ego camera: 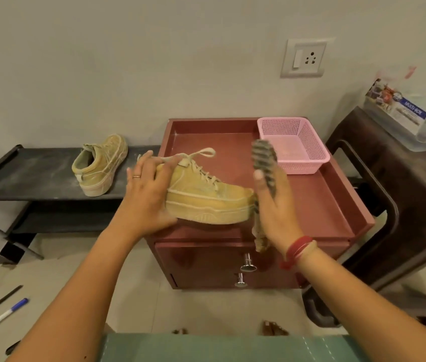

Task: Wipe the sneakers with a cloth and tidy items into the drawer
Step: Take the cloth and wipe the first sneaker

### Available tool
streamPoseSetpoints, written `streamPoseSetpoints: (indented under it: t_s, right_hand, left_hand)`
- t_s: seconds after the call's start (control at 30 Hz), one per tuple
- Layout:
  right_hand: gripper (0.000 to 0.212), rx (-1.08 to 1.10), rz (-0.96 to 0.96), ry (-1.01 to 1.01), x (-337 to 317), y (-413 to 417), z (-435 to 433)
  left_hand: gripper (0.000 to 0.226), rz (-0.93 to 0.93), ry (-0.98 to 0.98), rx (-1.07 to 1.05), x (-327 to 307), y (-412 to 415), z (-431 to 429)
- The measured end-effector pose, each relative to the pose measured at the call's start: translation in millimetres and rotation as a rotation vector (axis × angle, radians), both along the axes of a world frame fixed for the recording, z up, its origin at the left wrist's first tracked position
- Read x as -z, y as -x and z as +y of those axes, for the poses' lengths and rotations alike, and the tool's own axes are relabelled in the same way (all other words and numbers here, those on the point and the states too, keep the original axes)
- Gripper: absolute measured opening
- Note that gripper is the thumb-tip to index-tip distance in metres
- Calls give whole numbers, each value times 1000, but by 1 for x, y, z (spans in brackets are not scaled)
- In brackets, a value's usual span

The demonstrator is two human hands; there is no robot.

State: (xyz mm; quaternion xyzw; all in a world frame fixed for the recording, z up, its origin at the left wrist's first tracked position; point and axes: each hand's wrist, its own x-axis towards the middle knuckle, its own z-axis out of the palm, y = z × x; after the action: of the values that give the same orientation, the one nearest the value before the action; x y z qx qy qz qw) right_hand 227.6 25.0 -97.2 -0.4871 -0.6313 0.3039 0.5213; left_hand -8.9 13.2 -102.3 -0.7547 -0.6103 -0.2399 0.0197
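Head view: L hand (146, 194) grips tan lace-up platform sneaker (206, 199) by heel over maroon worktop (311, 199); R hand (277, 207), at 3 o'clock, holds grey striped cloth (264, 158) against toe.

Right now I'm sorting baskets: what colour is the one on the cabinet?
Pink basket, head view.

The left hand (143, 194) hides the heel of the sneaker (206, 202), and the striped cloth (262, 155) is blurred.

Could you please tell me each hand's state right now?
Left hand grips the tan platform sneaker by its heel.
Right hand holds the grey striped cloth.
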Motion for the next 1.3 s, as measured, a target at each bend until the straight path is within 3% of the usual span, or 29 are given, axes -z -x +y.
streamPoseSetpoints:
  t_s: [0.1,0.17,0.23,0.33,0.43,0.5,0.53,0.63,0.73,0.77,0.8,0.9,0.93,0.97,1.07,1.13,1.2,1.27,1.3]
  right_hand:
    - [48,-117,-609,-468,11,8,-10]
    - [47,-134,-811,-667,14,7,-9]
    - [44,-128,-720,-677,17,5,-3]
    - [44,-154,-357,-536,23,4,8]
    - [51,-188,185,-116,21,3,19]
    - [53,-115,337,83,14,1,24]
    - [51,-42,344,71,11,-1,23]
    - [61,-68,215,-169,2,1,2]
    - [48,-208,-491,-553,11,9,-10]
    - [46,-194,-632,-614,17,8,-6]
    - [45,-180,-637,-604,22,7,1]
    - [44,-218,-91,-266,17,3,16]
    - [42,-202,44,-128,17,1,22]
    - [41,-144,55,-50,16,0,26]
    - [47,96,81,-78,11,3,21]
    - [42,86,153,-198,2,8,10]
    - [43,-70,-58,-365,-8,12,-1]
    - [48,-213,-514,-521,-4,12,1]
    - [49,-236,-649,-528,6,9,8]
  left_hand:
    - [102,-197,65,62,-9,4,-5]
    - [102,-242,67,75,-12,10,-6]
    - [102,-273,82,70,-15,14,-8]
    - [102,-294,96,64,-16,16,-9]
    - [102,-334,96,27,-17,23,-10]
    - [102,-315,80,16,-16,24,-12]
    - [102,-293,74,12,-16,23,-13]
    - [105,-257,82,-11,-15,19,-12]
    - [103,-324,89,-15,-16,23,-13]
    - [102,-344,90,-10,-17,25,-14]
    - [102,-357,94,-5,-17,26,-15]
    - [102,-376,105,-27,-17,30,-17]
    - [104,-392,109,-45,-17,31,-18]
    - [105,-408,110,-65,-17,32,-18]
    - [108,-399,92,-101,-16,31,-18]
    - [107,-336,88,-93,-17,26,-16]
    - [106,-278,84,-67,-17,21,-15]
    - [106,-280,82,-64,-18,18,-16]
    - [106,-278,82,-69,-18,17,-16]
